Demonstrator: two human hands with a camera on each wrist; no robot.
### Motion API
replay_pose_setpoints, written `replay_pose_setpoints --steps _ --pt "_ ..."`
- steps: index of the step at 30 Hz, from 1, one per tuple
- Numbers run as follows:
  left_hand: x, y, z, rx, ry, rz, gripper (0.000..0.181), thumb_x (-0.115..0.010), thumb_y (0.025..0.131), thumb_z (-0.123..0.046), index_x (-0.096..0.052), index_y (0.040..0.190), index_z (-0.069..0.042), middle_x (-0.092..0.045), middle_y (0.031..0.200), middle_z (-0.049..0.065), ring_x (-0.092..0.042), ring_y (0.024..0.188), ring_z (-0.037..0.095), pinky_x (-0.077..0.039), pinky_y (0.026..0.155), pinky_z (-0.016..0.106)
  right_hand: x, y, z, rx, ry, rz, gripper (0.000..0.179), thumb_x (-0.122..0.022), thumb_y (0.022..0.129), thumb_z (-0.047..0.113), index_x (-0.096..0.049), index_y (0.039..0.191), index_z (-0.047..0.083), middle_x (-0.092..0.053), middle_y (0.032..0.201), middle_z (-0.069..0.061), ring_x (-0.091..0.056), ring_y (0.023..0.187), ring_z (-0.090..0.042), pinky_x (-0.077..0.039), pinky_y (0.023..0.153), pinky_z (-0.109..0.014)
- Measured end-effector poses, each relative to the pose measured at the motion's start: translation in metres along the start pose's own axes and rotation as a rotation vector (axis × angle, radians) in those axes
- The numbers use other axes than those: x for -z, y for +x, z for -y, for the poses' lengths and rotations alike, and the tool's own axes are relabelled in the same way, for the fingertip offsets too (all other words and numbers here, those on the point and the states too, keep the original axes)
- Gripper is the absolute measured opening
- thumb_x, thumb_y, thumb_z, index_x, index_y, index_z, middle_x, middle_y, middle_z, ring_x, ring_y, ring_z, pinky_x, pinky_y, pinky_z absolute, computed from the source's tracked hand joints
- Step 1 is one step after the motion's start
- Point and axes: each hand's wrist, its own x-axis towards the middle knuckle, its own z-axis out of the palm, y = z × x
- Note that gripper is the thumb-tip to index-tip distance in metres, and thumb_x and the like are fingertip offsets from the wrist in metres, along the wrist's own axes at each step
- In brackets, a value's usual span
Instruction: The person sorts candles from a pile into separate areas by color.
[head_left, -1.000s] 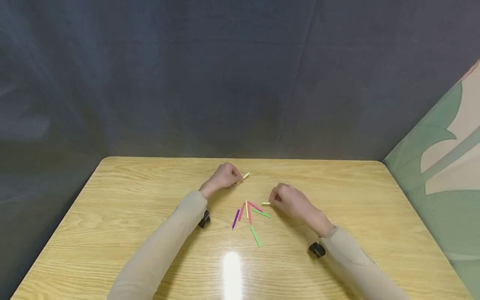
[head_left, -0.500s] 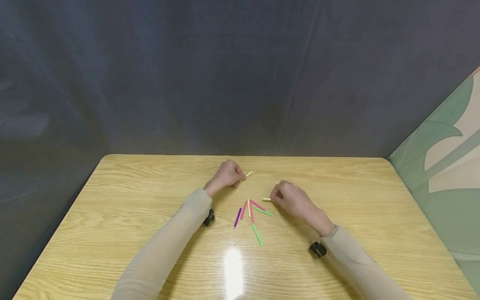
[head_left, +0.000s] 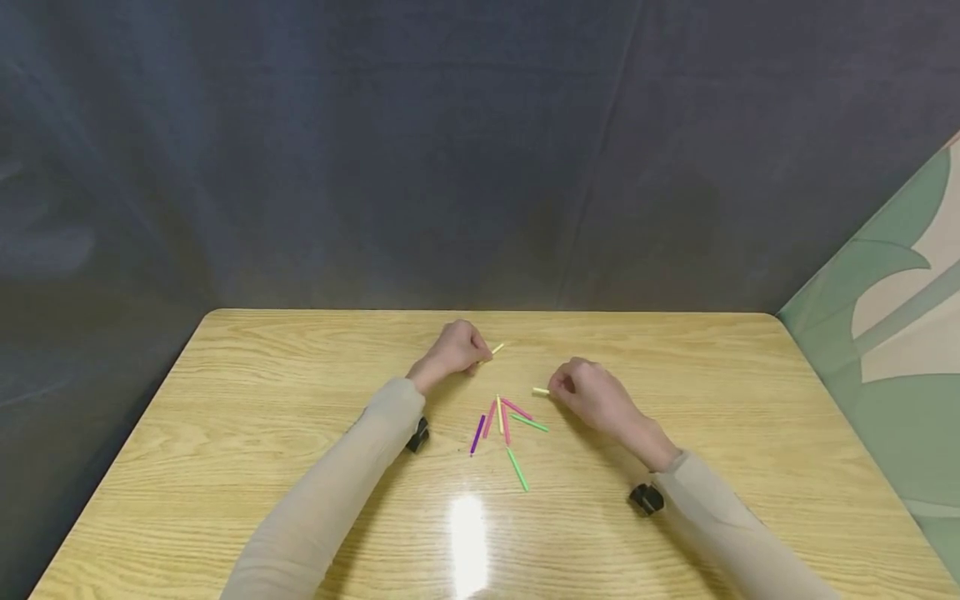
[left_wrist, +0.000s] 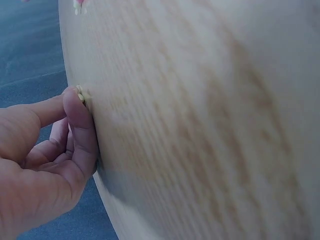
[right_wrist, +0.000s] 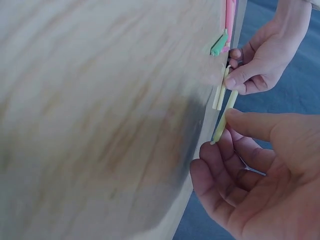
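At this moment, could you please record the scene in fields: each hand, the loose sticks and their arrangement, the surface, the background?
Left hand: pinches at least one pale yellow stick
Right hand: pinches another yellow stick
Loose sticks: three pink sticks, two green sticks, one purple stick, one loose yellow stick
Arrangement: pink and yellow fan out from close far ends; purple at left
Surface: wooden table
Background: dark curtain

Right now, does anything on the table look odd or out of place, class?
One small oddity: a tiny speck lies on the table just left of the purple stick, like a stray crumb, though too small to identify.
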Motion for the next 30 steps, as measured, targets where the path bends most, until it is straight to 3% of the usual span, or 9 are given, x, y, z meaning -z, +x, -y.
replay_pose_setpoints --steps 10,19,26,29,30 --pt "-0.004 0.002 0.001 0.019 -0.087 0.01 0.013 -0.07 0.088 -0.006 -0.073 0.078 0.001 -0.064 0.061 0.011 -0.054 0.044 0.012 -0.051 0.052 0.024 0.001 0.0 -0.004 -0.011 0.087 0.067 0.005 -0.068 0.088 0.004 -0.072 0.085 0.002 -0.066 0.082 -0.003 -0.052 0.07 -0.012 -0.048 0.064 -0.028" --pt "-0.004 0.002 0.004 -0.003 -0.121 0.003 0.015 -0.067 0.089 -0.002 -0.073 0.077 0.002 -0.067 0.067 0.009 -0.054 0.043 0.012 -0.053 0.05 0.026 0.003 0.001 -0.007 -0.143 0.195 0.188 0.01 -0.064 0.09 0.003 -0.072 0.087 -0.001 -0.069 0.08 -0.004 -0.057 0.07 -0.012 -0.05 0.065 -0.031" --pt "-0.004 0.001 0.001 0.006 -0.094 -0.014 0.015 -0.069 0.089 -0.007 -0.073 0.076 -0.001 -0.064 0.061 0.012 -0.057 0.044 0.015 -0.056 0.071 0.039 0.007 0.005 -0.01 -0.159 0.243 0.236 0.013 -0.06 0.092 0.003 -0.071 0.091 -0.004 -0.07 0.087 -0.01 -0.055 0.068 -0.013 -0.049 0.062 -0.029" --pt "-0.002 0.002 -0.001 0.007 -0.098 -0.02 0.014 -0.07 0.088 -0.008 -0.073 0.077 0.0 -0.064 0.061 0.012 -0.057 0.044 0.016 -0.056 0.067 0.034 0.008 0.007 -0.012 -0.17 0.255 0.232 0.013 -0.06 0.092 0.003 -0.071 0.09 -0.004 -0.07 0.087 -0.01 -0.052 0.065 -0.013 -0.046 0.059 -0.027" --pt "-0.002 0.002 -0.001 0.009 -0.109 -0.018 0.014 -0.07 0.088 -0.008 -0.073 0.077 0.0 -0.064 0.061 0.013 -0.057 0.044 0.016 -0.056 0.059 0.032 0.009 0.008 -0.012 -0.174 0.255 0.233 0.013 -0.061 0.092 0.004 -0.071 0.09 -0.004 -0.07 0.086 -0.01 -0.051 0.064 -0.013 -0.045 0.059 -0.027"
